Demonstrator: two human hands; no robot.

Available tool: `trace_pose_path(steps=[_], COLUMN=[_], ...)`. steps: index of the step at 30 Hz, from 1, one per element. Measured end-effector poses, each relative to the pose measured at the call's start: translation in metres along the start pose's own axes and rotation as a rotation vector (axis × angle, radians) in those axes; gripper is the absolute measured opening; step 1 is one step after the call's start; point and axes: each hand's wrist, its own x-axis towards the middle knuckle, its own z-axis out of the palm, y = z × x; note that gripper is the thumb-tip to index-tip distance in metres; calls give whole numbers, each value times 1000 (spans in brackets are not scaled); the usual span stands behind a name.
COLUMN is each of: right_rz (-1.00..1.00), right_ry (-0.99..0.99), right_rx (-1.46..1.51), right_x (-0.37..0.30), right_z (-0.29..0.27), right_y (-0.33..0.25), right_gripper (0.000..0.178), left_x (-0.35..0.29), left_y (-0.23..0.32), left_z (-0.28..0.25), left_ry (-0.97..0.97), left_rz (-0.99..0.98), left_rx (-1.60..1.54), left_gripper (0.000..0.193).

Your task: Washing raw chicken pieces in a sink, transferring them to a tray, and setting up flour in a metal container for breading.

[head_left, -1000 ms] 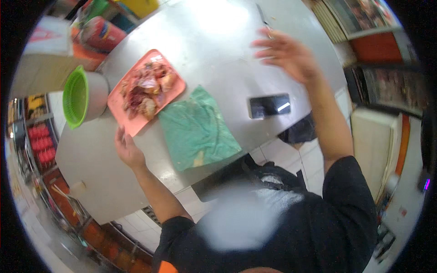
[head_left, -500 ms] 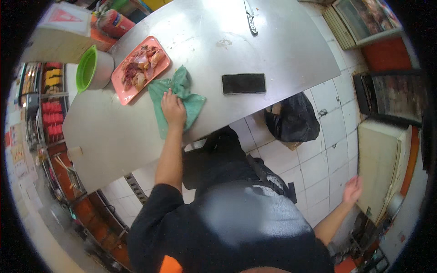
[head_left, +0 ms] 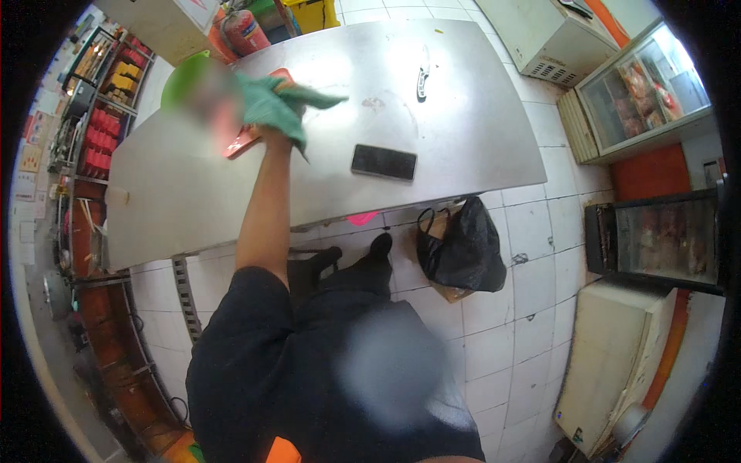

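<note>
A crumpled green cloth is bunched in my left hand, whose fingers are mostly hidden under its folds. The cloth covers much of the pink tray from view, so the raw meat seen there earlier does not show clearly. Beyond the tray's left side stands a bucket with a bright green rim, partly behind a smeared patch in the picture. To the right of the cloth a dark phone lies flat on the steel table. My right hand is out of view.
A folding knife lies toward the table's far side. A red fire extinguisher stands past the far left edge. On the tiled floor, a black bag sits by the near edge. Glass-fronted display fridges line the right.
My left hand has moved forward and left with the cloth, now in front of the tray. My right hand has left the picture. The whole view has shifted and turned.
</note>
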Motion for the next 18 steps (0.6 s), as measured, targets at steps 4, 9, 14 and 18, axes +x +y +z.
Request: trace_pose_path(steps=[4,9,14,18], right_rz=[-11,21,84,102], right_ry=[145,285,334,316], right_rx=[-120,-292,-441,-460], right_x=[-58,-107,-139,-172], right_z=[35,85,125,95], right_y=[-2,-41,-67,-50], right_gripper=[51,52,49,53], left_x=[34,-9,87,75], left_y=[96,117,20,29], left_z=[98,177,271,286], left_ry=[-317,-740,-675,-638], left_rz=[-204,244,-203,-231], left_rx=[-449,-27,250,324], left_gripper=[33,62,64,59])
